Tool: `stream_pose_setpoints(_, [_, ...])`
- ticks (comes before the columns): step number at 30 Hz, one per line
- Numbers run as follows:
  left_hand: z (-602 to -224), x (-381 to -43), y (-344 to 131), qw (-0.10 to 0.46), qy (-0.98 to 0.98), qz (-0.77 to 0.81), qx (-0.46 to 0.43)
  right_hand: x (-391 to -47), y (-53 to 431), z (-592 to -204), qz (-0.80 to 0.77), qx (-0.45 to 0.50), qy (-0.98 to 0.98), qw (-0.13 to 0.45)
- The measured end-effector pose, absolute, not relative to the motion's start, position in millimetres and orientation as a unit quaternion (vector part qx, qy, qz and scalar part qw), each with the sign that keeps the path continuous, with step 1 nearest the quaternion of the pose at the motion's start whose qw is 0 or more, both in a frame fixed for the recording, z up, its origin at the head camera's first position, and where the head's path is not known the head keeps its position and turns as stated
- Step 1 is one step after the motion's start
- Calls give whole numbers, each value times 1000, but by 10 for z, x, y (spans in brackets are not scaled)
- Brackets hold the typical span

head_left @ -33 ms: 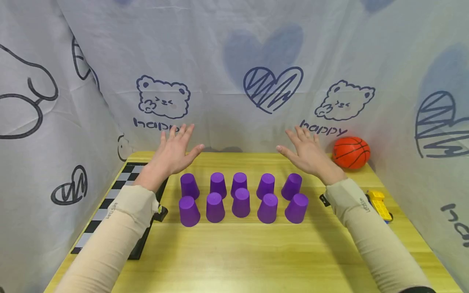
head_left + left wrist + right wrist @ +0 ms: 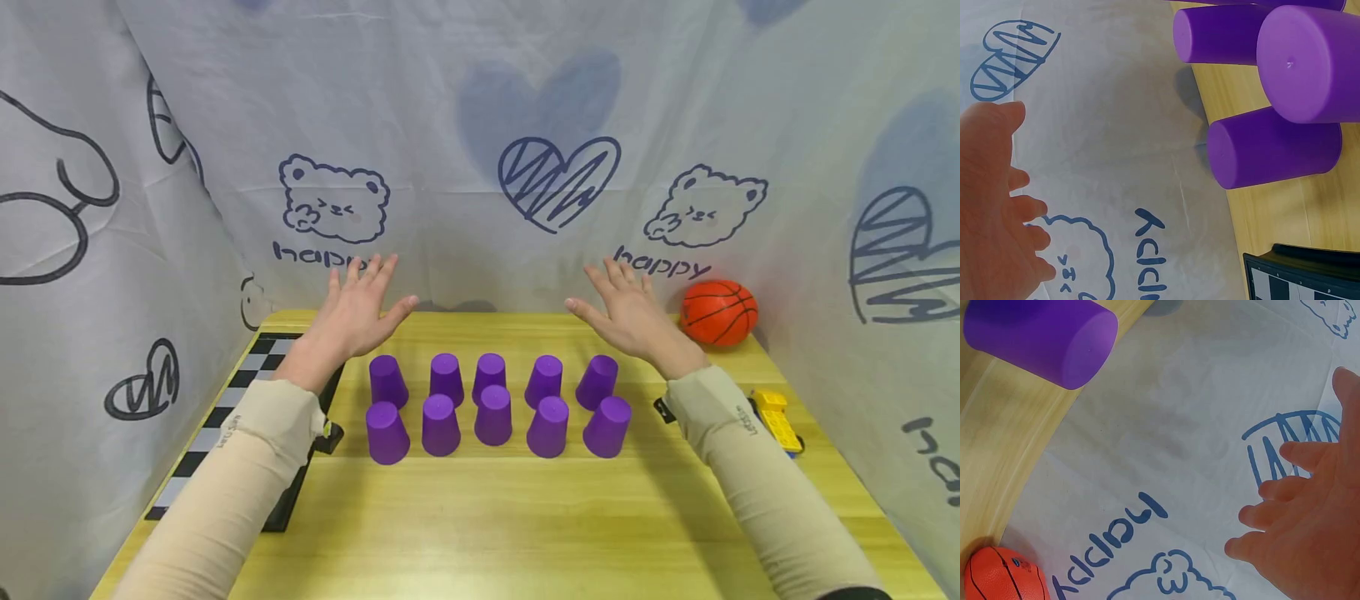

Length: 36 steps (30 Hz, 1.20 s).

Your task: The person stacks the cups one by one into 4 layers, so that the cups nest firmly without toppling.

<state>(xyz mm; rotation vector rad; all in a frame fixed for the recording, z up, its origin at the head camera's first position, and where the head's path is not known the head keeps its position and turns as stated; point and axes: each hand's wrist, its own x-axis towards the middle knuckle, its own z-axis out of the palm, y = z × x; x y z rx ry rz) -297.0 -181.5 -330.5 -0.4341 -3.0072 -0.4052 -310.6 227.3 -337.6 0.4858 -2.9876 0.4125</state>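
Note:
Several purple cups stand upside down on the wooden table in two rows, a back row with one cup (image 2: pixel 446 380) and a front row with another cup (image 2: pixel 441 426) directly before it. My left hand (image 2: pixel 358 312) is held up over the left end of the rows, fingers straight and thumb spread inward. Opposite it, above the right end, my right hand (image 2: pixel 628 312) is raised the same way. Both palms hold nothing and touch no cup. In the left wrist view, a purple cup (image 2: pixel 1272 149) lies to the side of the fingers.
A black-and-white checkered board (image 2: pixel 202 433) lies along the table's left edge. At the back right sits an orange toy basketball (image 2: pixel 718 313), with a yellow and blue toy (image 2: pixel 778 423) nearer the front. Printed white cloth (image 2: pixel 450 108) hangs behind and on both sides.

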Motion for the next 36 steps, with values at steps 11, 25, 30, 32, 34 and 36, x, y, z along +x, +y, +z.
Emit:
stream_pose_setpoints(11, [-3279, -2962, -1829, 32, -979, -143, -142, -3105, 2268, -3369, 138, 161, -976, 46])
stream_pose_setpoints(25, [-3306, -2905, -1980, 48, -958, -237, -152, -3060, 2372, -3379, 214, 163, -962, 49])
stream_pose_setpoints(30, [-3396, -2857, -2084, 62, -940, -301, -149, -3026, 2463, -3449, 251, 159, -953, 61])
stream_pose_setpoints(32, [-3445, -2839, -2128, 60, -931, -331, -144, -3008, 2513, -3491, 264, 159, -949, 69])
stream_pose_setpoints(34, [-3502, -2826, -2166, 54, -920, -364, -138, -2989, 2575, -3541, 285, 157, -943, 67])
stream_pose_setpoints(36, [-3573, -2813, -2208, 46, -910, -391, -131, -2965, 2633, -3592, 315, 154, -935, 56])
